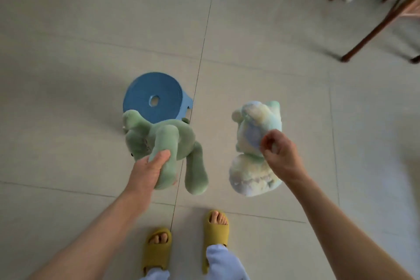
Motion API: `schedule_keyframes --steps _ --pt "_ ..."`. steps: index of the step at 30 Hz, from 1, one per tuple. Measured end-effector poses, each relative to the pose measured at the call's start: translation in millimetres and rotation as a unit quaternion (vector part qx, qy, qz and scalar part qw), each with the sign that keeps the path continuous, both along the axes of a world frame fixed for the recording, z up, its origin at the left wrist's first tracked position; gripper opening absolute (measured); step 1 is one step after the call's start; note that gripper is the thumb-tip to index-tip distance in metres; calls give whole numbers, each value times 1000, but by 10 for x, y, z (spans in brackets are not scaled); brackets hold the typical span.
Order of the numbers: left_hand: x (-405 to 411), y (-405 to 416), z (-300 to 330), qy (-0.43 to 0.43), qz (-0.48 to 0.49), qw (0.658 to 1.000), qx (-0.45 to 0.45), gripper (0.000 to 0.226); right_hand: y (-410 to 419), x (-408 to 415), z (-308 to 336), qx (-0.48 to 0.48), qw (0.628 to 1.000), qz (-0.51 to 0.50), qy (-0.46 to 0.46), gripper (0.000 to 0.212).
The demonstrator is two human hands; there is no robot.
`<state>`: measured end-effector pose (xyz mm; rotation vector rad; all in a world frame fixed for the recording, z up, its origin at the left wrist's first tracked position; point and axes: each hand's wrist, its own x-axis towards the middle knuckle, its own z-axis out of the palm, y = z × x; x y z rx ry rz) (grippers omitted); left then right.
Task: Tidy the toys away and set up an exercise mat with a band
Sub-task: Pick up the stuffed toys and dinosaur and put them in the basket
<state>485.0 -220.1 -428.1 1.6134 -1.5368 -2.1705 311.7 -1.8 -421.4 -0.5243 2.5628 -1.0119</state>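
On the pale tiled floor (261, 75), crossed by thin dark grout lines, a person stands in yellow slippers (214, 232) with light blue trouser cuffs showing at the bottom edge. Each grip is clamped on a soft toy held above the tiles. The left hand (151, 171) has its fingers and thumb curled round one leg of a green plush toy (172, 136), whose other leg hangs just to the right of that grip. The right hand (280, 151) pinches a pastel, tie-dyed plush bear (255, 143) at its middle; the bear's round head hangs below that grip. The two toys are apart, with bare floor between them. Just beyond the left grip, a low blue round stool (152, 96) stands on the floor, partly hidden by the green toy. Far beyond the right grip, dark wooden chair legs (375, 27) slant across the upper corner, blurred.
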Motion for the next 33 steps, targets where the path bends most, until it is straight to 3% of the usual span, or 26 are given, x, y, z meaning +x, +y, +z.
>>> schedule_keyframes --steps 5,9,12,17,20,24,27,31,33 --pt "-208 -331 1289 80 -9 995 -51 18 -246 -117 1413 -82 994 -21 62 26" --pt "-237 -484 2089 149 -4 987 -67 19 -434 -92 2259 -208 976 -34 60 38" --pt "-184 -546 2618 213 8 976 -46 21 -507 -15 2726 -325 945 -36 -22 34" --pt "-66 -604 3234 272 0 962 27 26 -698 7 3123 -496 824 -57 -267 35" --pt "56 -631 3420 273 11 958 92 31 -921 36 3232 -511 780 -58 -356 36" --pt "256 -606 3470 310 -29 939 146 48 -1282 191 3296 -509 754 -8 -416 23" --pt "347 -583 3524 340 -4 930 141 43 -1518 310 3323 -495 749 34 -439 25" --pt "575 -616 3590 353 83 929 78 21 -1822 511 3336 -464 752 82 -460 28" --pt "728 -651 3605 355 85 929 57 23 -1967 630 3308 -444 756 104 -470 28"
